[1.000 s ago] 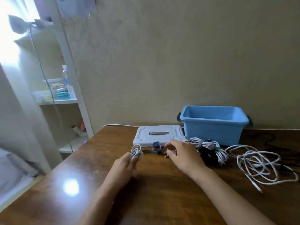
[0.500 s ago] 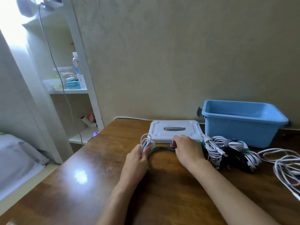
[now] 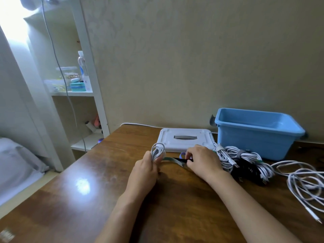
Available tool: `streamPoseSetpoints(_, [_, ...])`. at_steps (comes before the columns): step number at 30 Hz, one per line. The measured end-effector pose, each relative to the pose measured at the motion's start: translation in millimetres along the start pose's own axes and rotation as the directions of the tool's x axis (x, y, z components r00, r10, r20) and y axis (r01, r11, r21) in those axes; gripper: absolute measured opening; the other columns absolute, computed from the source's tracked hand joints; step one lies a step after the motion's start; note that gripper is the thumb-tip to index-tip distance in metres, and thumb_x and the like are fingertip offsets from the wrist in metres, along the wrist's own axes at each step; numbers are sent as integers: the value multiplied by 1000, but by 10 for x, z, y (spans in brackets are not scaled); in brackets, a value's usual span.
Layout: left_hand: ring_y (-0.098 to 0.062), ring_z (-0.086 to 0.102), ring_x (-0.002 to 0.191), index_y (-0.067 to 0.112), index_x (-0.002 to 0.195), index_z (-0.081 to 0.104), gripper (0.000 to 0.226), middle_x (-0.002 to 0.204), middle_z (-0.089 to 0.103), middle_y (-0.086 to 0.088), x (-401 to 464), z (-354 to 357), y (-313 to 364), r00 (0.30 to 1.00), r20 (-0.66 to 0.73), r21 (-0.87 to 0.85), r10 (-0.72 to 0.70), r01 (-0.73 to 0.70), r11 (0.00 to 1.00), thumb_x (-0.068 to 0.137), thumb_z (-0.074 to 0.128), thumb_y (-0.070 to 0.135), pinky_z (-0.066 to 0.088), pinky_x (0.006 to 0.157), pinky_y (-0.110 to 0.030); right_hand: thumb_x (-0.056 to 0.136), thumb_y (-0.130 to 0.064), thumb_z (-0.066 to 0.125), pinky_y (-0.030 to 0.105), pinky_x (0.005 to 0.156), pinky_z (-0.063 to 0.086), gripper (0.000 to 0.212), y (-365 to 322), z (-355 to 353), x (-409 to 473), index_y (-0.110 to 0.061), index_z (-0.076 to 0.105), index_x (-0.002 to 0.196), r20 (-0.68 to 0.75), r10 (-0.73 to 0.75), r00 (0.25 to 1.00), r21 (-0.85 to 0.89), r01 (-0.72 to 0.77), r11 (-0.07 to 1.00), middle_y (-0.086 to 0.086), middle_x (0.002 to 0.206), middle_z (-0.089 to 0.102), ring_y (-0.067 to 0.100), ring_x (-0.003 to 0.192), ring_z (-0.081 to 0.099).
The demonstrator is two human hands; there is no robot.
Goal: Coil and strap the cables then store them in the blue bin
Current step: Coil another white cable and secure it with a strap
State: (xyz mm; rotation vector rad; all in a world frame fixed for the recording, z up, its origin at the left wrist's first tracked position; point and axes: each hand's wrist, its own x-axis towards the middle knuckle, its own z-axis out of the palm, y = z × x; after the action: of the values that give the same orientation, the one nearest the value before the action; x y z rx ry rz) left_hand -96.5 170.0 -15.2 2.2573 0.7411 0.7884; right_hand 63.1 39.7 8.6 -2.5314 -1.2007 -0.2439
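Observation:
My left hand (image 3: 146, 170) grips a small coiled white cable (image 3: 157, 150), its loops sticking up above my fingers. A green strap (image 3: 172, 159) runs along the table from that coil to my right hand (image 3: 204, 161), whose fingertips pinch the strap's dark end. The blue bin (image 3: 257, 132) stands open at the back right against the wall. In front of it lie several strapped cable bundles (image 3: 243, 163), white and black. A loose white cable (image 3: 305, 179) sprawls at the far right.
The bin's white lid (image 3: 185, 139) lies flat behind my hands. The wooden table (image 3: 98, 199) ends at its left edge beside a white shelf unit (image 3: 82, 92) holding bottles and boxes. A wall runs close behind the table.
The view has swung left and nearer. My left hand lifted the coil upright, and my right hand drew the green strap out between the two hands.

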Motion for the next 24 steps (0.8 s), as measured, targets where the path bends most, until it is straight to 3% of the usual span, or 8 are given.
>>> streamPoseSetpoints(3, [-18, 63, 72, 25, 86, 43, 27, 80, 67, -1, 13, -9, 11, 999, -10, 62, -47, 48, 997, 104, 41, 45, 53, 69, -44, 92, -26, 61, 32, 83, 50, 15, 49, -53, -55, -31, 70, 103, 62, -25, 998, 35, 23, 999, -6, 111, 69, 18, 104, 63])
streamPoseSetpoints(7, [-13, 54, 67, 22, 89, 41, 26, 81, 58, 1, 20, -34, 15, 994, -50, 158, -99, 106, 982, 105, 39, 42, 41, 59, -35, 91, -27, 63, 33, 85, 53, 14, 155, -108, -113, -31, 71, 101, 76, -25, 997, 138, 15, 990, -8, 106, 72, 16, 102, 64])
streamPoseSetpoints(11, [-9, 44, 64, 18, 92, 41, 28, 76, 47, 5, -5, -42, 75, 989, -52, 163, -141, 148, 976, 106, 39, 43, 38, 63, -35, 90, -23, 69, 28, 82, 54, 13, 260, -178, -151, -32, 75, 97, 41, -1, 999, 291, -11, 957, -13, 94, 74, 5, 86, 65])
streamPoseSetpoints(15, [-17, 47, 66, 20, 89, 41, 29, 77, 49, 3, -3, -39, 58, 987, -55, 150, -153, 160, 976, 105, 40, 44, 40, 67, -36, 90, -22, 69, 29, 76, 57, 9, 293, -235, -167, -30, 72, 92, -55, 59, 997, 289, -41, 957, -13, 79, 74, 2, 74, 66])
streamPoseSetpoints(17, [-9, 46, 66, 21, 86, 40, 27, 78, 51, 3, -8, -34, 51, 989, -81, 125, -121, 131, 984, 105, 42, 40, 38, 65, -35, 90, -22, 68, 24, 70, 53, 7, 306, -289, -166, -30, 70, 90, -69, 91, 993, 309, -66, 949, -13, 77, 74, 0, 71, 66])
streamPoseSetpoints(20, [-7, 47, 68, 22, 88, 43, 22, 85, 50, 5, -28, -20, 67, 992, -124, 99, -7, 19, 995, 105, 45, 36, 34, 57, -26, 87, -24, 70, 26, 74, 54, 10, 309, -314, -173, -34, 71, 89, -7, 59, 998, 319, -53, 946, -15, 81, 74, 2, 73, 66])
streamPoseSetpoints(22, [-8, 50, 71, 22, 93, 46, 19, 87, 49, 8, -29, 9, 62, 996, -71, 114, 46, -37, 993, 105, 44, 37, 35, 57, -21, 88, -25, 71, 24, 73, 53, 9, 302, -310, -199, -35, 72, 89, 32, 31, 999, 341, -40, 939, -16, 82, 72, -1, 72, 65])
streamPoseSetpoints(24, [-10, 52, 74, 23, 91, 46, 21, 86, 51, 9, -30, 47, 45, 995, -27, 103, 98, -95, 990, 104, 45, 39, 40, 61, -26, 89, -28, 72, 20, 69, 45, 7, 301, -323, -251, -35, 72, 89, 34, -8, 999, 319, -3, 948, -18, 85, 68, -2, 77, 59])
